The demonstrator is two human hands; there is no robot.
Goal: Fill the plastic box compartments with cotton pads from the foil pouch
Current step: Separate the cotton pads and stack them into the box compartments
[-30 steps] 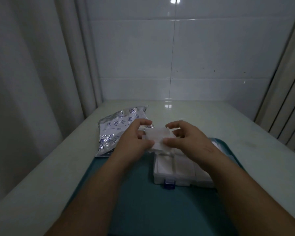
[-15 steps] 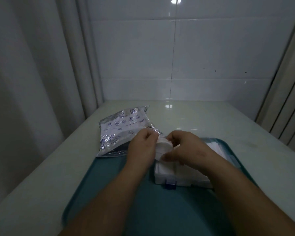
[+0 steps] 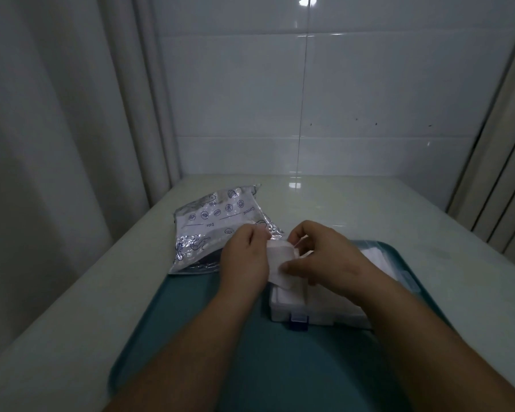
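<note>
Table (image 3: 354, 209), teal tray (image 3: 173, 337): your left hand (image 3: 244, 263) and right hand (image 3: 327, 260) both pinch one cotton pad (image 3: 278, 257) above the plastic box (image 3: 289, 307); foil pouch (image 3: 214, 230) left.

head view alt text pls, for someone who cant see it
The left hand and right hand pinch a white cotton pad above an open plastic box on a teal tray. A foil pouch lies on the table to their left.

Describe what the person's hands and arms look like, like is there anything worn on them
Both are bare. The left hand and right hand wear no gloves, and no ring shows on the fingers in view. The left forearm and right forearm are uncovered down to the picture's bottom edge: no sleeve, watch, bracelet or marking shows. The light is dim, so fine detail could be missed.
</note>
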